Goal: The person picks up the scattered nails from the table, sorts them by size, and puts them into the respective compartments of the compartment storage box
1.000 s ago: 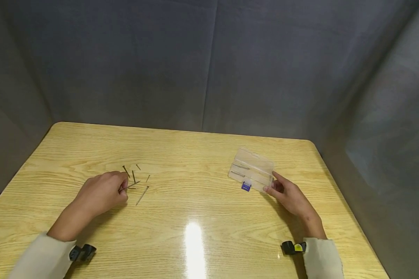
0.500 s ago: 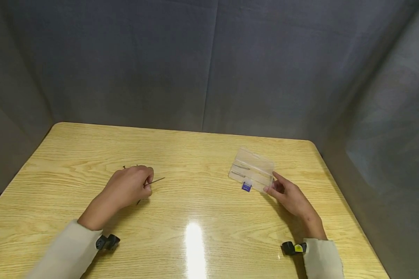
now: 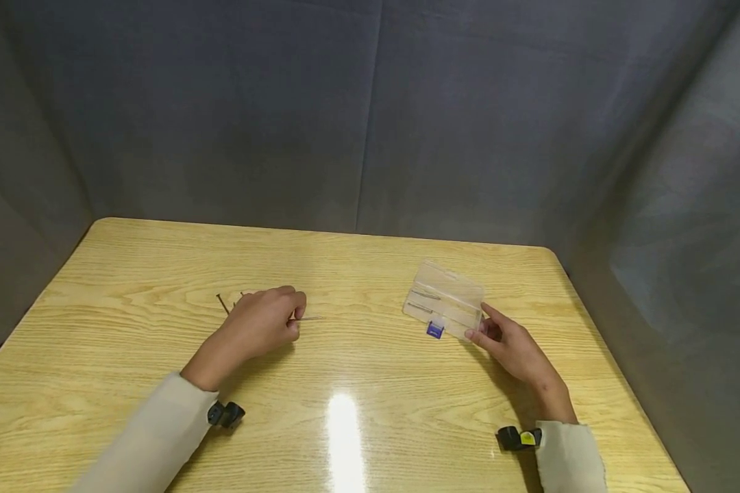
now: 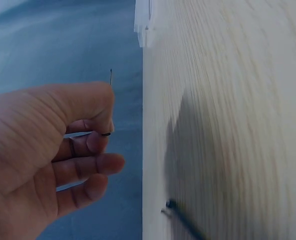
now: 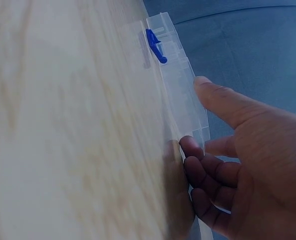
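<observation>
Person's L hand (image 3: pixel 262 320) pinches a thin, straight metal nail (image 3: pixel 311 318) above a light wood-grain table (image 3: pixel 395 383), near dark, slim metal nails (image 3: pixel 222 303) partly hidden by that hand. R hand (image 3: pixel 510 346) grips the near-R corner of a clear, flat, rect. plastic box (image 3: pixel 459 311) w/ blue latch (image 3: pixel 434 329), on table; 2 slim silvery metal pieces (image 3: pixel 421 307) inside.

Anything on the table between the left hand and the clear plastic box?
The head view shows bare tabletop between the left hand and the clear plastic box; only the nail pinched in that hand juts into the gap.
</observation>
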{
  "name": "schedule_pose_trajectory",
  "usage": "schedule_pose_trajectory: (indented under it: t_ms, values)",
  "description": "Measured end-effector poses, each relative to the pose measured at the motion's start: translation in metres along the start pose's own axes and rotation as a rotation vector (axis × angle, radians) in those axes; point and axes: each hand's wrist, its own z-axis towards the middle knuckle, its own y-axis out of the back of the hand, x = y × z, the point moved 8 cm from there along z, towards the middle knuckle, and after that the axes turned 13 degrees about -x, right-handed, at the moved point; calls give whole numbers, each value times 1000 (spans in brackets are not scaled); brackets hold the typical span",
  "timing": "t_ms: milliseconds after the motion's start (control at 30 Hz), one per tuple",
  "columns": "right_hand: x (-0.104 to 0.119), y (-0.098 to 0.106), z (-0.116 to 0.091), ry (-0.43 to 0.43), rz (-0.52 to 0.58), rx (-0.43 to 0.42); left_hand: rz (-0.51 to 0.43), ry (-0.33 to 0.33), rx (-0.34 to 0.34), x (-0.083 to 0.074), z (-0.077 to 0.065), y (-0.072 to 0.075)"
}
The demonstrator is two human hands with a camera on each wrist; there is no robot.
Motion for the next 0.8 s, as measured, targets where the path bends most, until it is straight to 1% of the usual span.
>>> schedule_pose_trajectory:
  t_ms: [133,267,500,633,800]
  values:
    - [0,0,-1,-3,3,1,-17,-10,31,-8,8,-12]
    - [0,0,-1,-6,10,7,-31,-27,46,-21,18,-23]
    - [-1,0,-1,-7,19,5,-30,-84,48,-49,46,-43]
    - [-1,-1,-2,-3,19,9,-49,-85,69,-61,58,-56]
    - [0,0,-2,-8,18,3,-59,-86,89,-72,70,-70]
